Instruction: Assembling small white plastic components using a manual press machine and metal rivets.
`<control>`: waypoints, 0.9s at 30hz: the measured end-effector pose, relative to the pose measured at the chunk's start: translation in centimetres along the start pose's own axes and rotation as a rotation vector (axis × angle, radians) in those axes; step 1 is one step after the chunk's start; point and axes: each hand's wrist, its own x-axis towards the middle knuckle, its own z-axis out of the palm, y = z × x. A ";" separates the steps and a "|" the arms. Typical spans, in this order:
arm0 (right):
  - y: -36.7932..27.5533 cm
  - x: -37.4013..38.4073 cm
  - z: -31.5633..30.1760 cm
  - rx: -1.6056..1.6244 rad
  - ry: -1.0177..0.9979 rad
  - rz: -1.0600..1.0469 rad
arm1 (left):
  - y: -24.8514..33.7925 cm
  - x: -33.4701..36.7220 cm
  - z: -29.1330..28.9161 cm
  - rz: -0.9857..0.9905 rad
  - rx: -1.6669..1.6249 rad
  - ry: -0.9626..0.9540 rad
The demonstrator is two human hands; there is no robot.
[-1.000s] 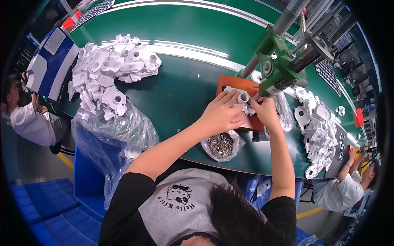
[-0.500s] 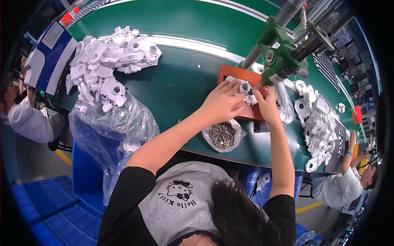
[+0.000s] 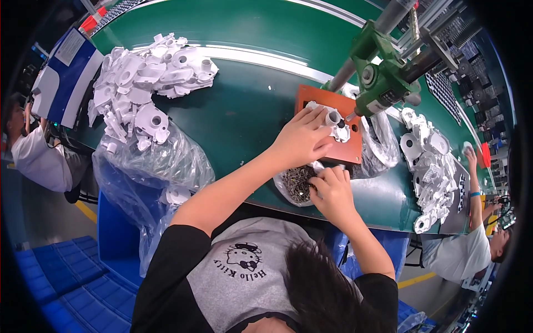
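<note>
My left hand [image 3: 302, 140] lies over a white plastic part [image 3: 334, 117] with a round collar and holds it on the orange-red block [image 3: 351, 151]. The tool tip of a green press [image 3: 383, 83] is above and just right of the collar. My right hand [image 3: 334, 195] is at the right rim of a clear plastic bag [image 3: 284, 195] of small metal pins [image 3: 296, 182]. Its fingers are curled down at the pins, and the fingertips are partly hidden, so what they pinch cannot be made out.
A large heap of white plastic parts [image 3: 141, 75] lies on the green table [image 3: 239, 111] at left, over a plastic bag [image 3: 166, 161] and blue bin [image 3: 119, 233]. Another heap of parts [image 3: 432, 166] lies at right. Other people [image 3: 463, 244] work at both sides.
My right hand has come away from the white plastic part and press tip, down and toward me to the bag of pins. My left hand has stayed on the part.
</note>
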 end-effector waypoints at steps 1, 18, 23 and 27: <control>0.0 0.0 0.0 -0.013 -0.010 0.000 | 0.0 0.0 0.1 -0.001 0.004 0.001; 0.8 0.0 0.6 -0.021 0.009 -0.078 | 0.1 0.0 0.4 0.034 -0.001 0.096; 1.6 0.7 -0.4 0.165 -0.002 0.007 | 0.0 0.0 0.3 0.033 0.003 0.086; 3.3 2.3 -3.8 0.497 -0.115 0.375 | 0.0 0.0 0.2 0.029 -0.012 0.102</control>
